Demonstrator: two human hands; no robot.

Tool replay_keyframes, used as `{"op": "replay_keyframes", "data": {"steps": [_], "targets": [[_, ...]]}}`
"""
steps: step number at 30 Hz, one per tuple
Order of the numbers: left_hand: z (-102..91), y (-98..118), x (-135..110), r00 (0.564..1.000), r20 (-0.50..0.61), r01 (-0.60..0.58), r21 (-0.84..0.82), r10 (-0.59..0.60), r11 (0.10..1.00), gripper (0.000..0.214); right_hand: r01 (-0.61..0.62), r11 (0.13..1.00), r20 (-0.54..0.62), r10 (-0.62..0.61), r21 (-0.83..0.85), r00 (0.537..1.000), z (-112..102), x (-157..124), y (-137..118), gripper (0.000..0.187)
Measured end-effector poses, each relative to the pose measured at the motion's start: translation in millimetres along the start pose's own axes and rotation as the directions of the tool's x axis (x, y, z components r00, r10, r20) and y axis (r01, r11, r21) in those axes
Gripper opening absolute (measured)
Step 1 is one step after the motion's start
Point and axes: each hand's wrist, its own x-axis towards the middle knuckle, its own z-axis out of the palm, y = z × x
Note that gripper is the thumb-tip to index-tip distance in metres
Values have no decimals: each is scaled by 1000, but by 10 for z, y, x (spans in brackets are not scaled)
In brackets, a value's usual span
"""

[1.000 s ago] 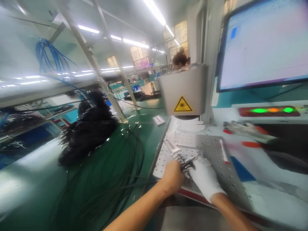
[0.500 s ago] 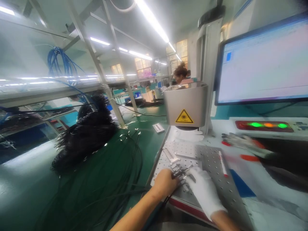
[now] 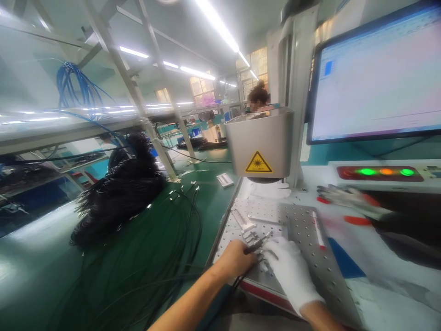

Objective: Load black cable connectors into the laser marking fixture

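Observation:
My bare left hand (image 3: 237, 260) is closed around a black cable (image 3: 254, 247) whose metal-tipped end points up and right over the perforated plate. My right hand (image 3: 286, 265), in a white glove, is close beside it with fingers curled at the cable; what lies between its fingertips is hidden. Under both hands sits a small slotted metal fixture (image 3: 248, 236), partly covered. More black cable runs down from beneath my left hand toward the plate's front edge.
A laser head with a yellow warning sign (image 3: 259, 162) hangs over the perforated plate (image 3: 312, 257). A red-white marker (image 3: 318, 232) lies right of my hands. Loose cables (image 3: 189, 216) and a large black cable bundle (image 3: 120, 197) lie left; a monitor (image 3: 377, 76) stands right.
The metal-tipped cable end in my left hand stands out more, angled upward above the fixture. My right hand stays close beside it. The camera view has shifted slightly.

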Motion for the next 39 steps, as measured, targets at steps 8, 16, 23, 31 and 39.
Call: {"op": "replay_keyframes", "data": {"steps": [8, 16, 23, 31, 39], "targets": [[76, 8, 10, 998, -64, 32, 45, -29, 998, 18, -10, 1000, -10, 10, 24, 1000, -22, 3, -22, 21], [67, 60, 23, 997, -54, 54, 38, -52, 998, 20, -23, 1000, -36, 23, 0, 999, 47, 3, -8, 16], [76, 72, 7, 999, -31, 39, 2, -39, 999, 25, -2, 1000, -37, 1, -27, 999, 44, 9, 6, 15], [125, -6, 53, 999, -30, 25, -65, -27, 998, 23, 57, 997, -163, -64, -45, 985, 204, 0, 115, 15], [163, -95, 150, 998, 1, 61, -145, -62, 988, 14, 57, 997, -128, -63, -47, 990, 115, -6, 51, 17]]}}
